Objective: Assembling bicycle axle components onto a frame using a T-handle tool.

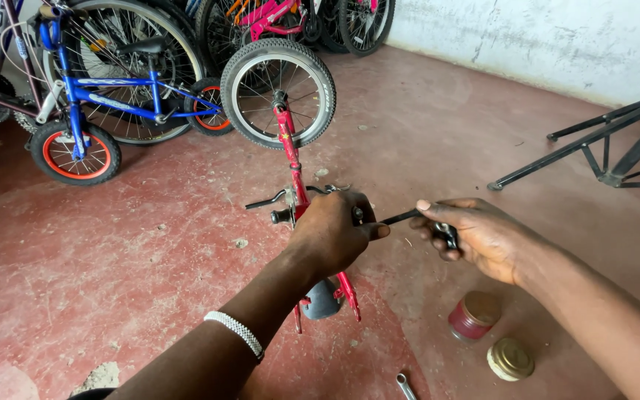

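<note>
A small red bicycle frame [288, 141] stands upside down in front of me, one black-tyred wheel [278, 93] at its far end. My left hand [332, 233] grips the frame around the crank area, where a black crank arm [264, 201] sticks out to the left. My right hand [475, 235] is closed on a black tool [401, 217] whose shaft reaches left to the spot under my left thumb. A white beaded bracelet [235, 332] sits on my left wrist. The frame's lower end [348, 290] shows below my left hand.
A red tin [472, 316] and its gold lid [510, 359] lie on the red concrete floor by my right forearm. A spanner end [404, 385] lies near the bottom edge. A blue child's bike [98, 92] and other bikes stand at back left. Black stand legs [601, 144] spread at right.
</note>
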